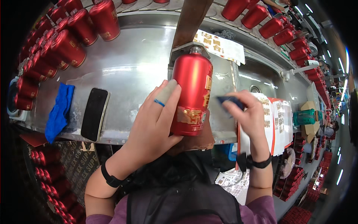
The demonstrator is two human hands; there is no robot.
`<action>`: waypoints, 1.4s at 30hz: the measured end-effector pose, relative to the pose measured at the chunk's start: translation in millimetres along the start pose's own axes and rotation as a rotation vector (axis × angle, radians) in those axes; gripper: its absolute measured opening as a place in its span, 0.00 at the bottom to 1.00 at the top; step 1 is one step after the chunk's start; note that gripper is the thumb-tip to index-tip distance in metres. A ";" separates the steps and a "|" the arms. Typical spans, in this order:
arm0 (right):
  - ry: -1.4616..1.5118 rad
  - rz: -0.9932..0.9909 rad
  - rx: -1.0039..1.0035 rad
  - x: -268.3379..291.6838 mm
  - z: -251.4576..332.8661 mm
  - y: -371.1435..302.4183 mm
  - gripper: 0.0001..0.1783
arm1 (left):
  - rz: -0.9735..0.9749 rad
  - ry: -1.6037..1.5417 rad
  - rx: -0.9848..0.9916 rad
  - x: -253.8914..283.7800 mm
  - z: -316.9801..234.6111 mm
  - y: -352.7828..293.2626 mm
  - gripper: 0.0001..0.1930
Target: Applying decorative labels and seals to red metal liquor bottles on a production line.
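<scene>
Red and matte, the bottle [192, 98] stands at the picture's centre over the steel desk [126, 63]. The left hand [154, 121] wraps its fingers around the bottle's side. At 3 o'clock from it, the right hand [249, 114] pinches what seems a dark blue cloth [229, 100]. A black phone [94, 114] lies at 9 o'clock.

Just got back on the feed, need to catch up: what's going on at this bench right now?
A person's left hand grips a red bottle lying over the metal bench. The right hand pinches a small dark blue piece beside the bottle's label. More red bottles are lined up at the bench's far side; a blue cloth and black phone lie to the left.
</scene>
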State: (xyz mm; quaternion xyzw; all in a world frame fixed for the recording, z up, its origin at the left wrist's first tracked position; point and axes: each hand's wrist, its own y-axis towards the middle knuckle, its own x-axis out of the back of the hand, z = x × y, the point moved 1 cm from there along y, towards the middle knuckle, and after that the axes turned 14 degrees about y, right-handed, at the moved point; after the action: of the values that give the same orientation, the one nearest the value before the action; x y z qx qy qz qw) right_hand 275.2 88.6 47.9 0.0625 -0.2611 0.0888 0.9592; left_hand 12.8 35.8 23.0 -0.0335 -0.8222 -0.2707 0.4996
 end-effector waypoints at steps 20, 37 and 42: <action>0.677 0.143 -0.319 -23.4 22.7 -30.5 0.11 | 0.120 -0.237 0.181 -17.5 -5.0 -8.5 0.64; 0.690 0.201 -0.366 -25.5 38.6 -20.4 0.12 | -0.048 -0.250 0.103 -23.2 -15.5 10.3 0.61; 0.783 0.062 -0.299 -16.6 30.9 -22.8 0.12 | -0.100 -0.318 0.213 -22.7 -18.8 14.6 0.39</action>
State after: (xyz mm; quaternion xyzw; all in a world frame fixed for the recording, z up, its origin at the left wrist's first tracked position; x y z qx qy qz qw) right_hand 250.5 58.9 64.2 -0.1236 0.1114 0.0957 0.9814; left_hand 43.9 44.1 16.7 0.0180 -0.9154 -0.1981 0.3499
